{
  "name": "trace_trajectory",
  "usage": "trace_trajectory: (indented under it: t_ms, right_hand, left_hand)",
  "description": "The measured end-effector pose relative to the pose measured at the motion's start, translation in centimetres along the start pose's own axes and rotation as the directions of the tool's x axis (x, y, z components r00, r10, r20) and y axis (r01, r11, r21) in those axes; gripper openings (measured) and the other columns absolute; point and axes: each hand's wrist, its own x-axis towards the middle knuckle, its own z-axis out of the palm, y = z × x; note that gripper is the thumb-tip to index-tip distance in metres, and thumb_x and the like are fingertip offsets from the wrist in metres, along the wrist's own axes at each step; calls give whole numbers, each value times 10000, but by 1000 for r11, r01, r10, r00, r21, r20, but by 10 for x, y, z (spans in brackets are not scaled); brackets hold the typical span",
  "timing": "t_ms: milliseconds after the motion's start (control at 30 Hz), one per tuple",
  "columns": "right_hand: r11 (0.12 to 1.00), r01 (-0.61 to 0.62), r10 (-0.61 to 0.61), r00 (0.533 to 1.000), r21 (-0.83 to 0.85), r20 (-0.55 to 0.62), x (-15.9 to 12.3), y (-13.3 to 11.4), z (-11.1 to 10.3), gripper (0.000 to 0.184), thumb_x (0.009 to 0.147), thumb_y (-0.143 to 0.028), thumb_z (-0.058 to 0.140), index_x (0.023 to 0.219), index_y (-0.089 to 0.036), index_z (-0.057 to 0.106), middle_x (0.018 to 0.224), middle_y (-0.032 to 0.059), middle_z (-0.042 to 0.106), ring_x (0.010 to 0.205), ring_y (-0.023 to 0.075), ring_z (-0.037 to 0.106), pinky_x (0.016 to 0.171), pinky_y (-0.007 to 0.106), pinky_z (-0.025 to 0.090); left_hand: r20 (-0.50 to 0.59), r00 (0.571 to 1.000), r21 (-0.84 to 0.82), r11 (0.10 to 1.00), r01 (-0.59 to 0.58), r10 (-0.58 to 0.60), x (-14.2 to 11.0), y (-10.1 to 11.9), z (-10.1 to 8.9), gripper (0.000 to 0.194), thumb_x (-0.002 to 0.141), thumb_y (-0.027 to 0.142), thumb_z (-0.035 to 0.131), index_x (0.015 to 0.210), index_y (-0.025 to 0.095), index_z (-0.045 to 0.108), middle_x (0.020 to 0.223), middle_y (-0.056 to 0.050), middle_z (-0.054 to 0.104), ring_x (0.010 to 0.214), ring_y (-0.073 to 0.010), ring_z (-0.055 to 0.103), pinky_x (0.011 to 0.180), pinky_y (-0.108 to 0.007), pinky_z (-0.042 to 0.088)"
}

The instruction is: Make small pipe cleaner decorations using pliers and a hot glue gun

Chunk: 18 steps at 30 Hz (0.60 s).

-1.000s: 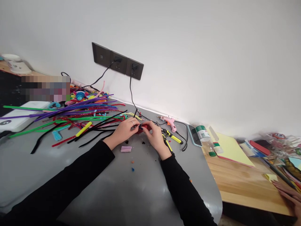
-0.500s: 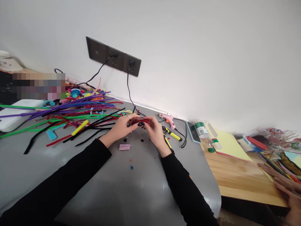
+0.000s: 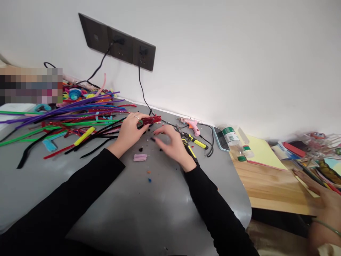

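Observation:
My left hand (image 3: 130, 129) pinches a short red glittery bundle of pipe cleaners (image 3: 151, 120) just above the grey table (image 3: 128, 206). My right hand (image 3: 170, 144) is beside it, thumb and forefinger apart with nothing between them. Right behind that hand lie yellow-and-black pliers (image 3: 195, 141). A pink glue gun (image 3: 194, 126) rests near the wall, its cord curling to the right. On the table below my hands is a small lilac fuzzy piece (image 3: 140, 157). Tiny orange and blue scraps lie in front of it.
Purple, green, black and red pipe cleaners (image 3: 64, 113) spread across the left side. A phone (image 3: 221, 138) and plastic bottles (image 3: 231, 137) stand at the right edge, by yellow paper (image 3: 266, 153). Another person's hand (image 3: 317, 188) is over the wooden table (image 3: 269, 185).
My right hand has let go of the red bundle and drawn away with its fingers apart. The left keeps hold of it. The other person's hand has shifted, and the view has tilted slightly.

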Motion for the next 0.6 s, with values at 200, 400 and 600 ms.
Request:
trace_trajectory:
  t_ms: [200, 400, 600]
  right_hand:
    - [970, 220, -155, 890, -106, 429, -8, -16, 14, 108, 935, -321, 731, 990, -229, 741, 1282, 88, 645, 1283, 253, 498, 1116, 441, 409]
    - [1000, 7, -7, 998, 5, 68, -1, -1, 6, 121, 989, -288, 613, 1027, -211, 698, 1063, 63, 730, 1023, 194, 653, 977, 355, 506]
    - [936, -282, 328, 917, 211, -228, 3, 15, -2, 284, 1002, -425, 556, 1072, -202, 717, 1003, 64, 765, 876, 183, 705, 842, 310, 546]
  left_hand:
    - [-10, 1000, 59, 998, 19, -19, 0, -1, 0, 212, 897, 231, 611, 1083, 190, 704, 1063, -77, 751, 1036, -279, 637, 951, -407, 501]
    - [-18, 999, 39, 999, 37, -36, -1, 2, 0, 241, 903, 280, 599, 1094, 199, 720, 1067, -69, 771, 1017, -267, 660, 934, -384, 508]
    - [77, 997, -23, 999, -27, 29, -1, 4, 2, 247, 909, 353, 589, 1078, 238, 728, 1111, -57, 775, 1060, -279, 676, 964, -409, 504]
